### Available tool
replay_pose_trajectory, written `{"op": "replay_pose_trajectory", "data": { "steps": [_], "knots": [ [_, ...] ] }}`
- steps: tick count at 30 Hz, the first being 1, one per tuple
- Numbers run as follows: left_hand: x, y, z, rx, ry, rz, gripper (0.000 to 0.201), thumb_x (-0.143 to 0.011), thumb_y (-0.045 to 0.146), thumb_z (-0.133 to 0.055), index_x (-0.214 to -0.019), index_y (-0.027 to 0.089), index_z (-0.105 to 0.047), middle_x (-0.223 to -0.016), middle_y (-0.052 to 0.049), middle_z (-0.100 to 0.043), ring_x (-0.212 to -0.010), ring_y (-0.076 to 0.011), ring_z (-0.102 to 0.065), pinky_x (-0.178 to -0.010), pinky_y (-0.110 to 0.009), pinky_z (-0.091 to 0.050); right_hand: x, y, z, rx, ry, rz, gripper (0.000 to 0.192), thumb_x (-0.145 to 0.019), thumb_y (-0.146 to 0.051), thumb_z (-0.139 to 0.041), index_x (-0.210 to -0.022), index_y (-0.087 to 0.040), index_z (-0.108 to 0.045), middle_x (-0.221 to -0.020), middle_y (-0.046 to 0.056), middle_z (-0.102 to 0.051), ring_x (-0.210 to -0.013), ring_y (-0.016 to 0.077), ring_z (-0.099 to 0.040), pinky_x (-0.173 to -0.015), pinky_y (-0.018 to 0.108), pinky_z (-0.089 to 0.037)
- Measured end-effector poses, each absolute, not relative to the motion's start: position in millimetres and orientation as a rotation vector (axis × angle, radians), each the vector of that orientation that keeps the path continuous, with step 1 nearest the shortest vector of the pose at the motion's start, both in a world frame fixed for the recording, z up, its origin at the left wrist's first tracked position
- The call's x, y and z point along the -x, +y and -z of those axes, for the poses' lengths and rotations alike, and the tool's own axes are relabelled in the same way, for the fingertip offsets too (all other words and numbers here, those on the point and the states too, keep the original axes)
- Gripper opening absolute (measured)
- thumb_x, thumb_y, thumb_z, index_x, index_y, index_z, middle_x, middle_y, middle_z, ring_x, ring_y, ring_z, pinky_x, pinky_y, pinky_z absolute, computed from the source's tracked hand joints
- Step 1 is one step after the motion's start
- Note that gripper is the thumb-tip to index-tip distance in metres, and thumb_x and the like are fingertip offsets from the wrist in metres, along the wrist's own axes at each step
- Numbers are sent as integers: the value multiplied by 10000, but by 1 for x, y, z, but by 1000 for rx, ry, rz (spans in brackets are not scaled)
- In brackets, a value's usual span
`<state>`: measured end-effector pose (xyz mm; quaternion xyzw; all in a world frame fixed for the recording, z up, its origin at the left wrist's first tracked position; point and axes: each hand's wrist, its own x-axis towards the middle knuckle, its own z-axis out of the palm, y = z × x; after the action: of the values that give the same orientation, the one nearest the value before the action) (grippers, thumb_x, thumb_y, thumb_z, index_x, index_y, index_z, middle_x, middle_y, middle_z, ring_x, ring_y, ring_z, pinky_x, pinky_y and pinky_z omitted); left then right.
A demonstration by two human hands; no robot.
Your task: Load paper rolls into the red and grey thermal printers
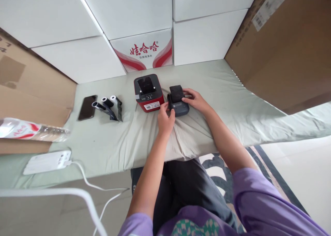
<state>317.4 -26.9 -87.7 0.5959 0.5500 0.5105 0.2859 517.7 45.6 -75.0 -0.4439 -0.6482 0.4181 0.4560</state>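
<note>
While both forearms stretch forward over a cloth-covered table (207,91), a person in a purple shirt steadies a small dark label printer (178,103) between two bare hands. The left hand (165,120) curls against the printer's near-left corner, fingers bent and thumb pressed to the casing; the right hand (197,99) lies along its right side, fingers extended flat across the top edge toward the raised lid. Both hands close loosely on the device, which sits near the middle of the table, just beside a larger red-and-black printer (148,92) on its left. Farther left, three paper rolls (108,106) in dark wrapping lie side by side, next to a black smartphone (87,107) lying flat. A white power bank (47,162) with a trailing white cable rests at the table's near-left edge, close to a plastic water bottle (28,129) on its side. White cartons, one printed with red characters (143,49), line the back; brown cardboard boxes (281,46) flank the table.
</note>
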Motion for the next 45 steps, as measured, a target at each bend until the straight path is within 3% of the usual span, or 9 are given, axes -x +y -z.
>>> {"op": "replay_pose_trajectory", "data": {
  "steps": [4,6,10,16,21,27,33,40,45],
  "knots": [
    [-317,-27,87,-1593,1471,-1363,320,-899,198,-616,-1215,208,-569,-1289,-125,-709,-1040,-221,-700,-994,-399,-554,-516,47,77,1098,-1558,-967,335,-752,-496,-774,-969,-243,-744,-1268,90,-690,-1247,300,-630,-1056,504,-529],
    [-318,-28,86,-1601,1470,-1367,316,-897,190,-611,-1210,203,-569,-1280,-128,-713,-1045,-224,-699,-1000,-402,-549,-516,47,77,1084,-1544,-996,344,-744,-507,-782,-952,-237,-735,-1260,93,-696,-1234,302,-641,-1069,511,-523],
    [-319,-30,84,-1569,1462,-1362,303,-899,180,-602,-1198,205,-555,-1300,-130,-714,-1062,-227,-705,-1010,-401,-541,-516,46,75,1044,-1552,-1109,595,-718,-492,-829,-1232,-245,-659,-1334,116,-686,-1293,320,-629,-1126,538,-486],
    [-319,-31,82,-1512,1448,-1322,224,-950,228,-557,-1170,215,-517,-1321,-152,-704,-1221,-243,-683,-1048,-401,-526,-511,41,79,1106,-1593,-1143,1024,-664,-547,-869,-1522,-223,-414,-1578,187,-492,-1433,354,-523,-1226,559,-385],
    [-320,-30,85,-1620,1509,-1296,248,-975,303,-537,-1204,209,-519,-1328,-167,-691,-1265,-257,-646,-1091,-430,-495,-495,33,85,1227,-1609,-976,1279,-622,-605,-878,-1634,-209,-204,-1593,210,-441,-1465,382,-472,-1260,585,-309],
    [-322,-29,90,-1777,1550,-1207,341,-1010,382,-486,-1297,197,-498,-1398,-158,-659,-1364,-292,-537,-1122,-474,-440,-487,30,88,1268,-1610,-920,1434,-610,-676,-859,-1668,-170,-34,-1592,237,-414,-1478,394,-447,-1257,568,-304],
    [-317,-31,82,-1962,1685,-1070,371,-1008,402,-504,-1286,158,-524,-1306,-182,-688,-1230,-327,-563,-1074,-489,-443,-491,35,90,1305,-1653,-892,1435,-599,-700,-852,-1678,-187,-58,-1599,226,-413,-1488,409,-427,-1245,597,-305],
    [-320,-34,77,-2022,1747,-1018,428,-1014,426,-483,-1314,125,-535,-1281,-210,-678,-1240,-350,-552,-1062,-494,-436,-489,32,83,1324,-1649,-921,1458,-595,-660,-863,-1678,-162,-24,-1620,231,-388,-1507,409,-400,-1264,596,-269],
    [-322,-32,84,-1906,1630,-1174,355,-1031,409,-449,-1283,171,-526,-1307,-180,-702,-1191,-329,-556,-1078,-500,-404,-491,34,84,1290,-1599,-934,1292,-630,-530,-857,-1663,-208,-151,-1611,191,-419,-1491,384,-426,-1267,578,-277]
  ]
}}
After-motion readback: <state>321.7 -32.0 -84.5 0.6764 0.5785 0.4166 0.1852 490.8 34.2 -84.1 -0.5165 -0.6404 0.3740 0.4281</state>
